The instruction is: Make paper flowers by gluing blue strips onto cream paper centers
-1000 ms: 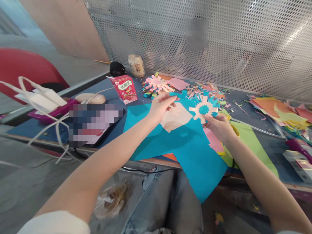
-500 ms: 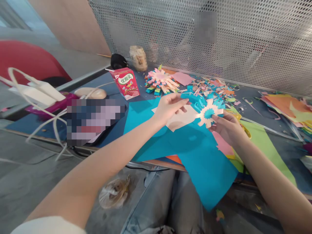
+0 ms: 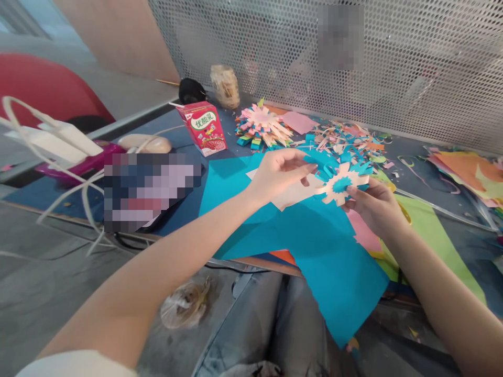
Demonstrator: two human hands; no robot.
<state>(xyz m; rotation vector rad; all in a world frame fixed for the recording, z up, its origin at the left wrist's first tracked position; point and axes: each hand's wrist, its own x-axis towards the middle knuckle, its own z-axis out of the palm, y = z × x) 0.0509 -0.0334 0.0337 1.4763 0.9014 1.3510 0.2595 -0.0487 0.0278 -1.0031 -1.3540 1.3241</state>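
Observation:
A paper flower [image 3: 337,184] with cream petals, a blue centre and blue strips behind is held up over the table. My right hand [image 3: 371,204] pinches its right edge between thumb and fingers. At its left side, my left hand [image 3: 286,170] has thumb and fingers closed on one of the blue paper strips [image 3: 317,160] of the flower. Beneath both hands lies a large blue paper sheet [image 3: 251,225], part of it hanging over the table's front edge. On that sheet rests a cream paper piece [image 3: 288,198], partly covered by my left hand.
Finished-looking paper flowers [image 3: 262,125] lie stacked behind, beside a heap of paper scraps [image 3: 346,139]. A red drink carton [image 3: 205,130] stands left of them. Green paper [image 3: 426,235] and a coloured paper stack [image 3: 467,170] are at right. A perforated metal screen [image 3: 275,52] borders the back.
The view has shifted slightly. Both hands still hold the paper flower, which has turned a little and now appears slightly farther right; my left fingers have moved closer to its petals.

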